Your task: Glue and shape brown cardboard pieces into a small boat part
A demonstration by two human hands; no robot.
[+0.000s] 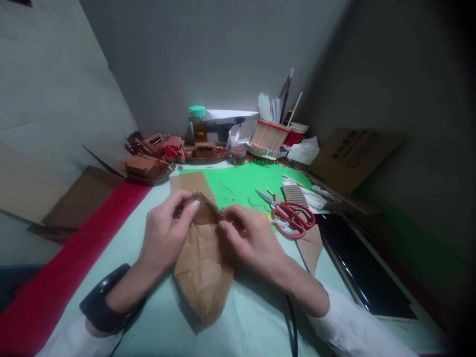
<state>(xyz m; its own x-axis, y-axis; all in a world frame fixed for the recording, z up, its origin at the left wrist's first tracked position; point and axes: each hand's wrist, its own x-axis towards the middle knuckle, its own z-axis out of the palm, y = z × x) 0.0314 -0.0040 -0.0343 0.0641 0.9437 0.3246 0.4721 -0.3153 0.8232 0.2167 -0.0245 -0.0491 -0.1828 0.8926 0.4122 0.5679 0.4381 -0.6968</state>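
Note:
Between my hands is a brown cardboard boat hull, its pointed end toward me and its inside facing up. My left hand pinches the far left rim between thumb and fingers. On the far right rim, my right hand grips the edge with thumb and bent fingers. A dark, narrow edge strip runs along the rim between the two hands. Flat cardboard lies just beyond the hull. To the right of my right hand rest red-handled scissors, blades pointing to the far left.
Several reddish-brown model boats stand at the back left. A bottle with a teal lid and a wooden stick holder are behind. Green paper bears small scraps. A glossy black slab lies at right, near a cardboard flap.

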